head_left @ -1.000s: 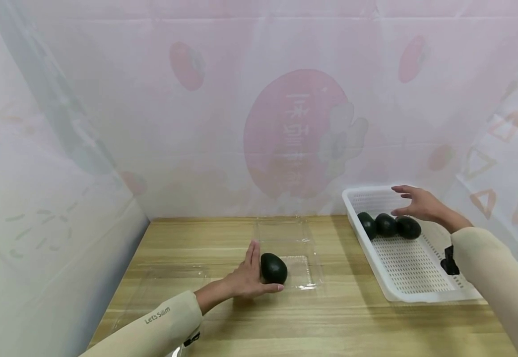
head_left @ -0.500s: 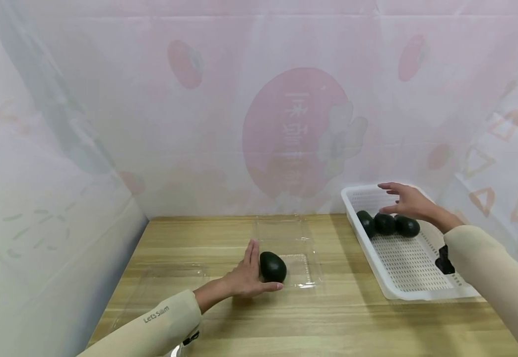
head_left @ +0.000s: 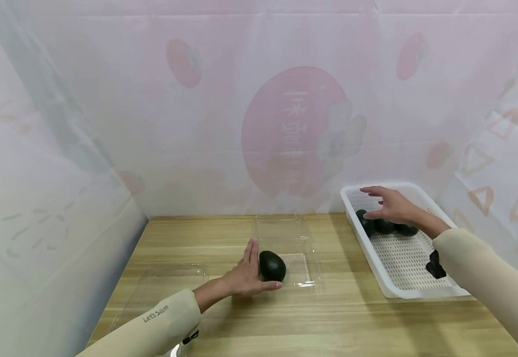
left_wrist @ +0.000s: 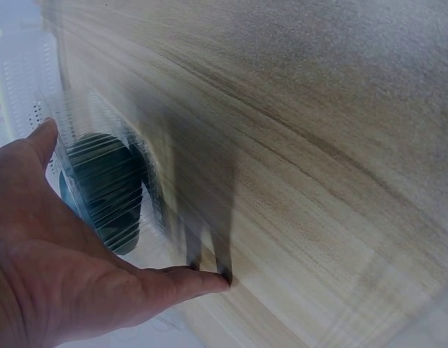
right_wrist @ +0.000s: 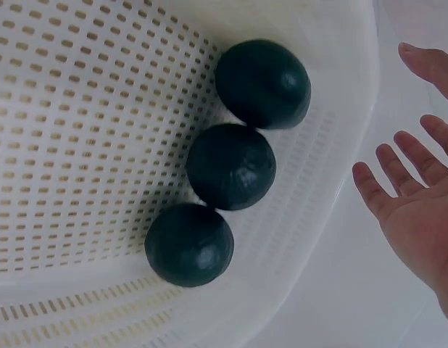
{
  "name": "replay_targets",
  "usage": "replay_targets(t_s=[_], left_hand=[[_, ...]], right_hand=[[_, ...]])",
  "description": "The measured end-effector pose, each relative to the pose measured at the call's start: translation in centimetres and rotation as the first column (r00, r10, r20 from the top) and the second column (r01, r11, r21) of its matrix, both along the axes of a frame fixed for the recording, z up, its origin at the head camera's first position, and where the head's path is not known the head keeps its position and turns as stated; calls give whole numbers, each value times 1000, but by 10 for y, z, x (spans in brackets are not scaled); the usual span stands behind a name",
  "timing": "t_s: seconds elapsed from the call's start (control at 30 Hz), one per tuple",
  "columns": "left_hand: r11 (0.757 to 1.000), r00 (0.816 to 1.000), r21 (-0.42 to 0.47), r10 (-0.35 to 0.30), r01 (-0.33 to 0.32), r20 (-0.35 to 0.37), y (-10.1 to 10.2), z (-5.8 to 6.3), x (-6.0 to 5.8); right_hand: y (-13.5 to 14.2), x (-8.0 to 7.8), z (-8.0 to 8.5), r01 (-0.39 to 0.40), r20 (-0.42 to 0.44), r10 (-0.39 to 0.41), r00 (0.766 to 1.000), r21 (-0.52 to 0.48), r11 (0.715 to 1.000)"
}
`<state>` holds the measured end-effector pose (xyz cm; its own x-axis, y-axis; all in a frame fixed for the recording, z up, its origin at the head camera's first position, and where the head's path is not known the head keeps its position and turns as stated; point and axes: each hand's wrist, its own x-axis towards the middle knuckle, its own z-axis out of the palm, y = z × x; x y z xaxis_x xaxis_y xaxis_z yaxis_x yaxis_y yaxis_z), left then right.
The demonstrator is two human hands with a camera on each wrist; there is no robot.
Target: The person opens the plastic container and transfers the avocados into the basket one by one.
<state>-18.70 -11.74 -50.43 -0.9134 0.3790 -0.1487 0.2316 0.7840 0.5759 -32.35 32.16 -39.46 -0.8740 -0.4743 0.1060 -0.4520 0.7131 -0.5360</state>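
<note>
In the head view, a dark green avocado (head_left: pixel 273 266) sits at the left side of a small clear plastic clamshell box (head_left: pixel 303 270) whose lid (head_left: pixel 281 228) lies folded back. My left hand (head_left: pixel 243 277) is at the box's left side, thumb and fingers spread straight along it. The left wrist view shows the avocado (left_wrist: pixel 104 188) through the ribbed clear wall. Above the white basket (head_left: pixel 386 290), my right hand (head_left: pixel 393 206) hovers with fingers spread and nothing in them. Three avocados (right_wrist: pixel 231 167) lie in a row in that basket, partly covered by the hand in the head view.
Another clear plastic container (head_left: pixel 165 277) lies on the wooden table (head_left: pixel 330 327) at the left, partly under the left sleeve (head_left: pixel 152 322). A printed pale cloth (head_left: pixel 196 148) stands as a wall behind the table and along both sides.
My right hand has moved left over the basket, from above the right avocado to above the left one. The left hand and its avocado have stayed put.
</note>
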Motion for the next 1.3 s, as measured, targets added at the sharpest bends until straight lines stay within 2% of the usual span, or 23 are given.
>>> replay_targets(t_s=[0.1, 0.33, 0.47, 0.63, 0.97, 1.1, 1.3], left_hand=[[1000, 1000, -6, -5, 5, 2, 0, 1, 1], [1000, 1000, 1, -10, 10, 23, 2, 20, 7], [1000, 1000, -1, -15, 15, 10, 2, 17, 6], [1000, 1000, -5, -17, 17, 6, 2, 10, 5], [1000, 1000, -26, -11, 11, 16, 4, 17, 6], [999, 1000, -28, -20, 20, 10, 3, 16, 6], [1000, 1000, -20, 3, -3, 12, 4, 19, 7]], right_hand=[[-9, 4, -1, -30, -3, 30, 1000, -10, 1000], [-33, 12, -1, -117, -53, 116, 992, -34, 993], [-43, 16, -1, -173, -77, 171, 982, -22, 985], [-53, 21, -3, -199, -77, 199, 977, 9, 980], [-72, 28, -11, -249, -87, 248, 965, 0, 969], [-80, 34, -12, -268, -70, 266, 961, -28, 963], [-94, 44, -11, -296, -34, 295, 955, -35, 955]])
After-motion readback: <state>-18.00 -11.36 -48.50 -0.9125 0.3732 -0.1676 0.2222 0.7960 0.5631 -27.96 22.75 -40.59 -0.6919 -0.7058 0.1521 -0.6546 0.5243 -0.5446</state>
